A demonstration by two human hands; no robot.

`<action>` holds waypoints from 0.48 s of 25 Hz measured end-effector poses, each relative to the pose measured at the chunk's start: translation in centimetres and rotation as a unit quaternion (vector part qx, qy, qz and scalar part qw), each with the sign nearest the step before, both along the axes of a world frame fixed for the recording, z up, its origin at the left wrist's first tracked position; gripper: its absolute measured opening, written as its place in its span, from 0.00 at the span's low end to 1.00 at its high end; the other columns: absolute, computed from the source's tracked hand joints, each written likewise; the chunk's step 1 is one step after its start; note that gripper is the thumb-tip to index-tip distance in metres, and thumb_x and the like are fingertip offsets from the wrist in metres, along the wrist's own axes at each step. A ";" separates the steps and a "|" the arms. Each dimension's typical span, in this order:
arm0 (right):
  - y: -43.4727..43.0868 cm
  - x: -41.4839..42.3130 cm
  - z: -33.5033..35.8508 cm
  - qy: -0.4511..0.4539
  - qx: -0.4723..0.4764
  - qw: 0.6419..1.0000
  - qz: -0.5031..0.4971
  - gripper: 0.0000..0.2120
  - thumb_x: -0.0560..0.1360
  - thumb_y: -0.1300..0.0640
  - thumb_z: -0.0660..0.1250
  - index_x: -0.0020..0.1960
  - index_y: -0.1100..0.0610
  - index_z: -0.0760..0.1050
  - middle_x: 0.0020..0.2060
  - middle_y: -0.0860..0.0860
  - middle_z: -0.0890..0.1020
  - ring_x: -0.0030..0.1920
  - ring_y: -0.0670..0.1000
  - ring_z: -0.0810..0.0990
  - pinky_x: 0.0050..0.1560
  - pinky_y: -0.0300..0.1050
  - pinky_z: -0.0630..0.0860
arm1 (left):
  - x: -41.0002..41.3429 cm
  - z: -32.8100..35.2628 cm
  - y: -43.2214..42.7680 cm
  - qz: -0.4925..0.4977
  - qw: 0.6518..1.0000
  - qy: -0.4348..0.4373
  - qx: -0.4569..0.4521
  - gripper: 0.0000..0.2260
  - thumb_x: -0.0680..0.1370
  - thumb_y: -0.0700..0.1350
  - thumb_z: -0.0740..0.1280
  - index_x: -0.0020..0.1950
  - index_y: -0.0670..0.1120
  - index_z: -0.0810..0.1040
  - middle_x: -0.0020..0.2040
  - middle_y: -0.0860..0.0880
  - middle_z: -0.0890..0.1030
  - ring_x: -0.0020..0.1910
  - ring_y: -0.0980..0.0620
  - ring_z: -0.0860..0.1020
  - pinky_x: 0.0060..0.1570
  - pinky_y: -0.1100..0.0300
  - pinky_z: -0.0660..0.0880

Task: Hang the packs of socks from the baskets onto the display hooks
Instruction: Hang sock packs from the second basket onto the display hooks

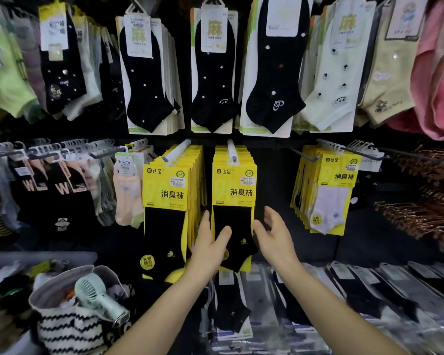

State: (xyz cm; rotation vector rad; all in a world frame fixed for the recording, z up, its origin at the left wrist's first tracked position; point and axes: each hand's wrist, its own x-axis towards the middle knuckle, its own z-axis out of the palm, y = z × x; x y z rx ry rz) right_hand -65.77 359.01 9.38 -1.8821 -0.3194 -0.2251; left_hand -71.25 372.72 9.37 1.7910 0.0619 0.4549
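Note:
Two stacks of yellow-carded black sock packs hang on white display hooks at mid height, the left stack (173, 198) and the right stack (235, 201) on its hook (231, 149). My left hand (209, 242) lies against the lower left edge of the right stack, thumb across the front black sock, fingers behind it. My right hand (273, 234) hovers at that stack's right edge with fingers spread, holding nothing. Whether it touches the packs is unclear.
A third yellow stack with white socks (328, 193) hangs to the right. Black and pale sock packs (213, 70) fill the row above. A striped bag with a small hand fan (95, 295) sits lower left. Flat bagged socks (356, 290) cover the shelf below.

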 end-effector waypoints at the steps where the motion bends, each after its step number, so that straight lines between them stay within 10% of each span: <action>1: 0.1 -0.7 0.1 -0.029 0.003 1.000 -0.011 0.25 0.79 0.54 0.61 0.73 0.56 0.60 0.70 0.50 0.67 0.66 0.43 0.68 0.63 0.38 0.65 | -0.9 0.1 0.2 -0.007 1.000 -0.031 -0.004 0.30 0.78 0.49 0.63 0.76 0.48 0.52 0.70 0.55 0.62 0.70 0.58 0.60 0.72 0.56 0.56; 9: 6.9 -4.1 2.0 0.028 -0.044 0.989 0.136 0.27 0.79 0.54 0.60 0.75 0.55 0.55 0.67 0.48 0.71 0.65 0.45 0.70 0.64 0.39 0.65 | -2.7 2.3 9.5 0.188 0.966 -0.175 -0.022 0.15 0.77 0.38 0.63 0.60 0.51 0.72 0.55 0.63 0.77 0.56 0.65 0.73 0.54 0.75 0.67; 12: 10.2 -4.4 1.9 0.065 -0.084 0.980 0.166 0.30 0.79 0.53 0.60 0.77 0.53 0.50 0.61 0.46 0.73 0.63 0.51 0.73 0.60 0.40 0.68 | -1.5 1.4 11.1 0.104 0.989 -0.109 -0.002 0.14 0.77 0.37 0.63 0.63 0.45 0.71 0.58 0.51 0.78 0.59 0.53 0.75 0.57 0.60 0.71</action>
